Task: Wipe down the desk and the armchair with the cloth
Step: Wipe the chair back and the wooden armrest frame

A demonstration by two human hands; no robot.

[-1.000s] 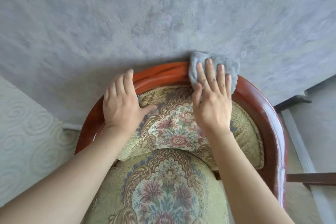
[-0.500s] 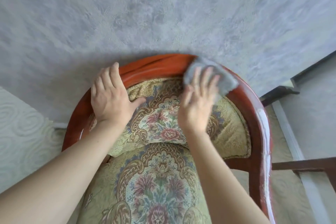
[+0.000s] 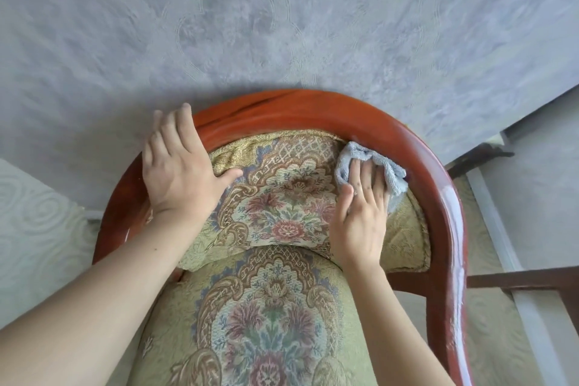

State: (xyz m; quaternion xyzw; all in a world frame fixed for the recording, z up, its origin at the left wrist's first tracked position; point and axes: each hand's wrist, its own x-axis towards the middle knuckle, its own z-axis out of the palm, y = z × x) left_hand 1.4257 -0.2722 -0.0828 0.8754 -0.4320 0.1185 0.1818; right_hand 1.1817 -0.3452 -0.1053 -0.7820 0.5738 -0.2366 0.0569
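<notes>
The armchair (image 3: 416,147) has a curved red-brown wooden frame and floral green-gold upholstery; I look down on it from the front. My right hand (image 3: 360,216) presses a crumpled pale blue-grey cloth (image 3: 369,163) against the backrest cushion, just inside the right part of the frame. Fingers lie flat on the cloth, which bunches past the fingertips. My left hand (image 3: 178,172) rests flat and spread on the left of the frame top, thumb on the cushion. The desk is not in view.
A grey textured wall (image 3: 282,25) stands right behind the chair back. Pale patterned flooring (image 3: 37,222) shows at left. A dark wooden bar (image 3: 517,280) and a white baseboard strip (image 3: 492,222) lie to the right of the chair.
My right hand has slid the cloth from the top of the wooden frame rightward and down onto the inner side of the backrest. My left hand has stayed on the left of the frame.
</notes>
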